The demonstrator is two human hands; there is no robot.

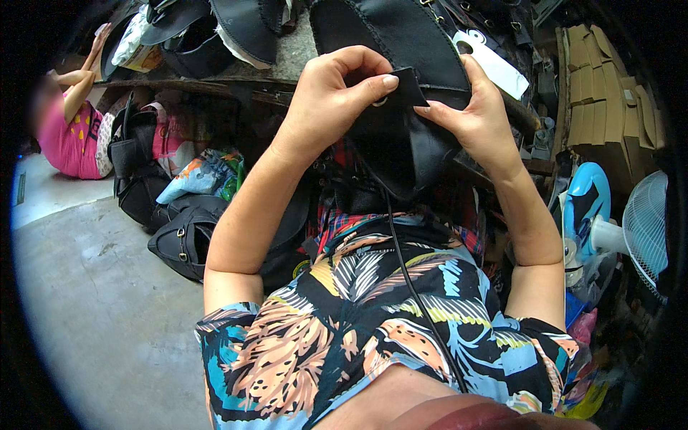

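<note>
With thumb and fingers pinched, my left hand [337, 97] holds one end of a small black leather tab [408, 87]. A small pale ring or disc shows just below that thumb. My right hand [481, 118] has its thumb at the tab's other corner, while its fingers wrap the edge of a large black leather piece [430, 46] with a stitched border. More smooth black leather [387, 147] hangs below the tab, over my lap. Where the large piece's far side ends is cut off at the top.
Other black leather pieces [247, 29] lie on a worn workbench [290, 61]. A white roll [494, 68] stands at its right. Cardboard pieces [598, 93] are stacked beyond a fan [645, 222]. Black bags [183, 240] rest on the left floor. Another person in pink [72, 140] sits at far left.
</note>
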